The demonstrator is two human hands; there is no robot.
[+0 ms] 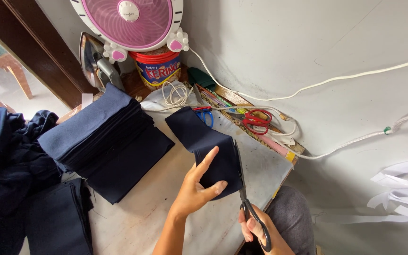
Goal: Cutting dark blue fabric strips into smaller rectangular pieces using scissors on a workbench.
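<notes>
Fingers [207, 160] of the left hand [195, 189] pinch a folded strip of navy blue cloth [204, 141] — thumb below, forefinger flat on top — keeping its edge taut over the pale worktable [138, 217]. The right hand [256, 227] grips dark-handled metal scissors [250, 208], blades running up that edge.

Head view, steeply down (close) over table [157, 208].

Folded cloth and scissors

A navy cloth [207, 150], folded over, hung at 6 o'clock on the table; black scissors [250, 208] stood upright along its right edge.
</notes>
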